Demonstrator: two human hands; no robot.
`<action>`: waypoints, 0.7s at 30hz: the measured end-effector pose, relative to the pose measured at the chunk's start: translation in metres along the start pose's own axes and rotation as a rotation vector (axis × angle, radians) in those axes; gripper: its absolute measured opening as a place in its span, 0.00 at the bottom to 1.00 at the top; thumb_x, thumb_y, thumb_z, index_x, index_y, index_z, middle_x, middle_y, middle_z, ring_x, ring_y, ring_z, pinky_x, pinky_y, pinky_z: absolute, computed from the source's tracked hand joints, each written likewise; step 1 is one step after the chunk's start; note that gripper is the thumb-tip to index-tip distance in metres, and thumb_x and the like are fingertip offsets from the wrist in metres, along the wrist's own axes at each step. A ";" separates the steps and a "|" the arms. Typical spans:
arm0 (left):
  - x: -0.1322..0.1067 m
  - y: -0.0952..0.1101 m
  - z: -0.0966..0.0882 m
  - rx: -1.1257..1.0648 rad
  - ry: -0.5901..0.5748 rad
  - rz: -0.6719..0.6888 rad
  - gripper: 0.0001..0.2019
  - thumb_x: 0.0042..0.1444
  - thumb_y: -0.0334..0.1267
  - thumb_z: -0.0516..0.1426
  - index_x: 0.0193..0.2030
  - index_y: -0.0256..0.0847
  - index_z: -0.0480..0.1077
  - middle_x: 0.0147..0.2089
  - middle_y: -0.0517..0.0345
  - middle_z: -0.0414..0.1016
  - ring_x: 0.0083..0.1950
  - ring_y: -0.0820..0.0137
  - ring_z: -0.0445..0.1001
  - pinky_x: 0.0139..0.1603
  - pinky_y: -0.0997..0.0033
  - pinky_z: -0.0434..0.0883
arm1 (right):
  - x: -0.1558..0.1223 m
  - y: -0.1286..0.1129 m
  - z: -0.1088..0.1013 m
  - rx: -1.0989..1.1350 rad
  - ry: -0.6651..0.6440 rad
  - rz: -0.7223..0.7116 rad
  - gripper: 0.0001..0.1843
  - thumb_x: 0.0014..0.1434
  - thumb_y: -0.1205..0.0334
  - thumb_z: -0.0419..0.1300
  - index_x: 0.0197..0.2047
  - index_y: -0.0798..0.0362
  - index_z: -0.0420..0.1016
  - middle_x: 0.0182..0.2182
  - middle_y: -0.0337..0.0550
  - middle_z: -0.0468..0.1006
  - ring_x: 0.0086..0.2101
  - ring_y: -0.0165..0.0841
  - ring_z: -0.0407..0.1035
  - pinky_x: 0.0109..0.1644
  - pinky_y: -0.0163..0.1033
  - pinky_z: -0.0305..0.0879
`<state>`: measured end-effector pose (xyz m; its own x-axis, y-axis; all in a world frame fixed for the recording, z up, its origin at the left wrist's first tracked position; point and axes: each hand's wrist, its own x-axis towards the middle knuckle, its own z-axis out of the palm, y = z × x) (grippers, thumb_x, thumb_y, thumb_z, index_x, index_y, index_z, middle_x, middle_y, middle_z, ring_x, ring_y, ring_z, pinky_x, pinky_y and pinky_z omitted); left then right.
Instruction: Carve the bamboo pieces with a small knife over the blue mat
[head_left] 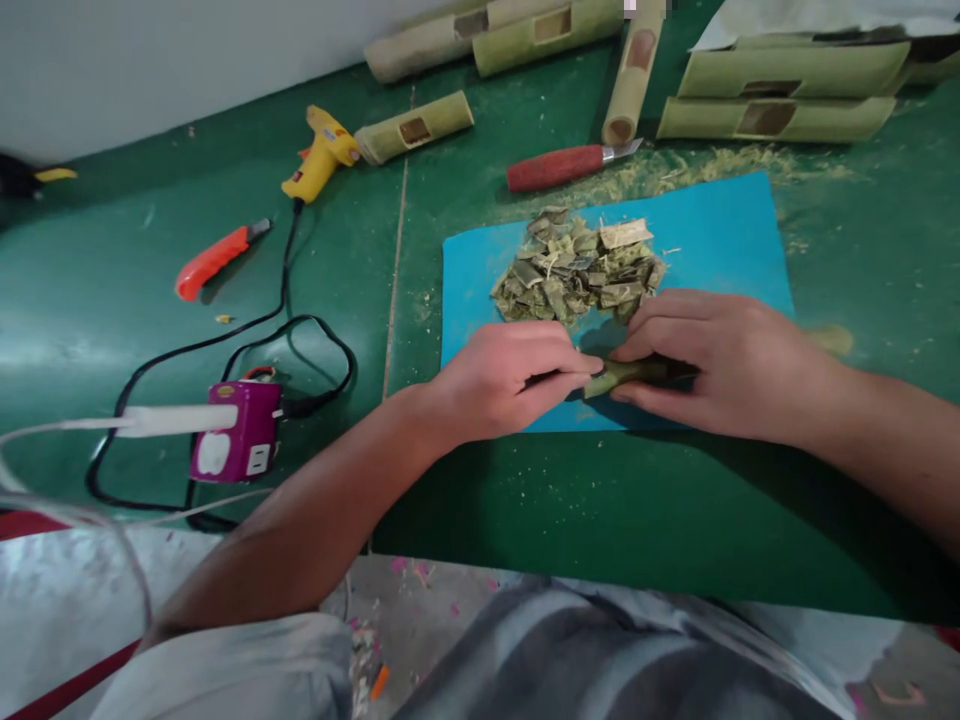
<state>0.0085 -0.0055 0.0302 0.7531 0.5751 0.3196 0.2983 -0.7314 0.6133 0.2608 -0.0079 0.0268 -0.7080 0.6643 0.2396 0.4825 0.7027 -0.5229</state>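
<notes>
A short green bamboo piece (624, 376) is held low over the blue mat (720, 230), near its front edge. My right hand (731, 365) grips it from the right, with thumb and fingers closed around its sides. At the piece's left end, my left hand (517, 375) is closed in a pinch, thumb and forefinger pressed together on it. Part of the piece is hidden under the right fingers. Just beyond both hands, a heap of bamboo chips (577, 270) lies on the mat.
Behind the mat lies a red-handled knife (559, 168). Cut bamboo tubes (555, 30) line the back of the green table (480, 500). To the left are a yellow glue gun (322, 155), an orange utility knife (217, 262), a purple power adapter (238, 430) and looping cords.
</notes>
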 end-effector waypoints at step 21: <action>0.002 0.000 0.002 -0.008 0.013 -0.009 0.07 0.68 0.33 0.56 0.44 0.37 0.77 0.37 0.53 0.80 0.38 0.72 0.78 0.40 0.76 0.73 | 0.001 0.002 0.000 -0.002 -0.001 -0.034 0.06 0.63 0.56 0.59 0.37 0.48 0.75 0.33 0.46 0.77 0.36 0.42 0.72 0.36 0.48 0.65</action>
<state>0.0107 -0.0053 0.0295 0.7427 0.5865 0.3232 0.3005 -0.7232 0.6219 0.2608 -0.0056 0.0263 -0.7245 0.6399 0.2562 0.4594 0.7254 -0.5126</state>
